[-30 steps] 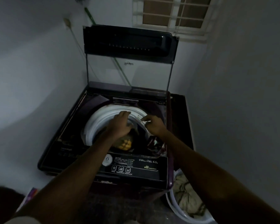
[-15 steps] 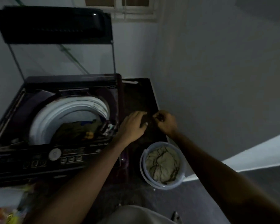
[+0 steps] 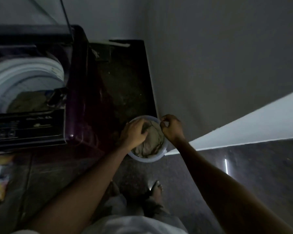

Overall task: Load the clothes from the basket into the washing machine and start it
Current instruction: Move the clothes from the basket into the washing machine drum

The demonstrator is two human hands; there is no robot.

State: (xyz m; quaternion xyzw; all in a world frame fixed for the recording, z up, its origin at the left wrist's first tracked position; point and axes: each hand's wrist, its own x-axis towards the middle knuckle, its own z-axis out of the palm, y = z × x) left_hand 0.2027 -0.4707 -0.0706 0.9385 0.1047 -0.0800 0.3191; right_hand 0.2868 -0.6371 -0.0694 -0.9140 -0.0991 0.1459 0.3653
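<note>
A dim corner of a room: grey walls [image 3: 227, 65] meet at upper centre, and a speckled dark floor [image 3: 243, 166] fills the lower right, crossed by a pale band of light. The washing machine [image 3: 78, 98] stands at the left of the frame, lid raised, its white drum rim [image 3: 24, 71] ringing a dark load [image 3: 29, 102] that already lies inside. Right of it is a dark, grimy floor slab [image 3: 125, 81].

The basket [image 3: 147, 158] – a round pale tub – sits on the floor at the slab's near corner, just beside the wall. The olive clothes [image 3: 150, 142] fill it. The left hand [image 3: 134, 132] digs in from the left, fingers curled into the clothes and gripping them. The right hand [image 3: 172, 128] is curled at the basket's upper right rim; whether it pinches cloth, rim or nothing, I cannot tell.

Half a second ago both hands hung in the air over the slab, clear of the basket – now they are down in it. The view has swung right and down, pushing the machine to the left edge and bringing a sandalled foot [image 3: 155, 188] in at lower centre.
</note>
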